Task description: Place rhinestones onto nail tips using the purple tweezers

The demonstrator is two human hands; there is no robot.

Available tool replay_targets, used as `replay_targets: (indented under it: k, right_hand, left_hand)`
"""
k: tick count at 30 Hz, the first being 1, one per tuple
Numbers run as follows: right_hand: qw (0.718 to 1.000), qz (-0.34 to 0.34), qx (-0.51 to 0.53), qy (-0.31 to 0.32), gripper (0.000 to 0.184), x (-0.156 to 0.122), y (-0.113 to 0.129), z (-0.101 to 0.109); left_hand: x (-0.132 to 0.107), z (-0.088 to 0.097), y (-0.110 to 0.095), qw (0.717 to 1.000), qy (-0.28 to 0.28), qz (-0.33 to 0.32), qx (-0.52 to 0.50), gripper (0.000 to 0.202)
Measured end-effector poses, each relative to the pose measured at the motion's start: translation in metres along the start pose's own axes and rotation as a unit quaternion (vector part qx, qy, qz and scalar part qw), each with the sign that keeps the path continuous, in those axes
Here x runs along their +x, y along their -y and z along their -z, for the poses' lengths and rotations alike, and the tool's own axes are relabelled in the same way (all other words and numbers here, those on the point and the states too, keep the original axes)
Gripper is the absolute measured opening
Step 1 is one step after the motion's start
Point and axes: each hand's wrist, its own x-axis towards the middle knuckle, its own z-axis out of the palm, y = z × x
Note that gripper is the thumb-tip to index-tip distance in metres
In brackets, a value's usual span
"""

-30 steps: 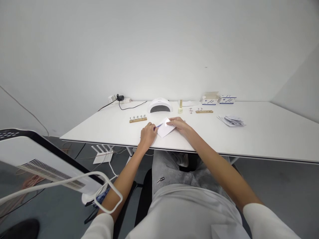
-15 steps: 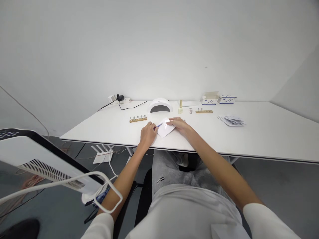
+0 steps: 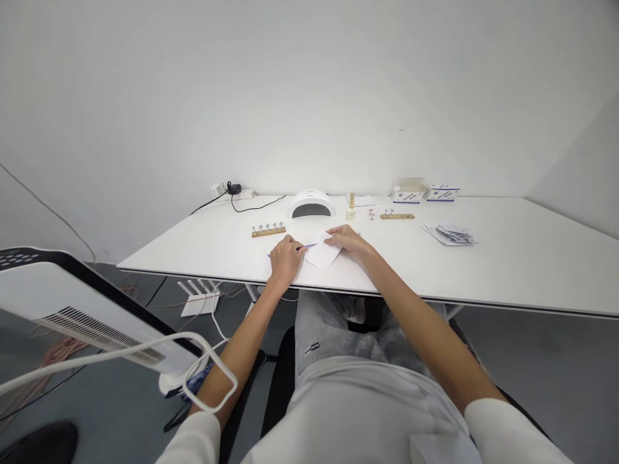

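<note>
My left hand (image 3: 285, 258) rests on the white table (image 3: 507, 258) with its fingers closed round a thin blue-violet stick (image 3: 306, 246), whose tip points right onto a small white sheet (image 3: 324, 256). My right hand (image 3: 347, 239) lies on the sheet's far right corner, its fingers curled down and pressing on it. The sheet lies flat near the table's front edge, between the two hands.
Behind the hands stand a white nail lamp (image 3: 310, 205), a wooden strip with metal pegs (image 3: 268, 231), a small bottle (image 3: 351, 207) and a second wooden strip (image 3: 397, 216). Two boxes (image 3: 424, 191) and a pile of packets (image 3: 449, 234) lie at the right. A white appliance (image 3: 72, 303) stands at the left.
The stick in my left hand has dropped to a flatter angle. The sheet has shifted slightly under my right hand. The view has barely moved.
</note>
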Motion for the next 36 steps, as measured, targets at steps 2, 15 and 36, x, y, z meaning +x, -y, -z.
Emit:
replay_targets:
  k: [2, 15, 36]
  right_hand:
    - [1.000, 0.009, -0.004, 0.007, 0.019, 0.002, -0.003, 0.000]
    - [0.995, 0.041, -0.088, -0.011, 0.026, 0.012, -0.014, -0.002]
    - [0.988, 0.061, -0.141, -0.029, 0.021, 0.009, -0.010, -0.003]
  left_hand:
    - [-0.001, 0.000, 0.000, 1.000, 0.005, -0.004, 0.006, 0.023]
    - [-0.003, 0.001, -0.004, 0.999, 0.006, -0.026, 0.044, 0.025]
    - [-0.003, -0.005, 0.000, 0.998, -0.050, -0.024, 0.019, 0.021]
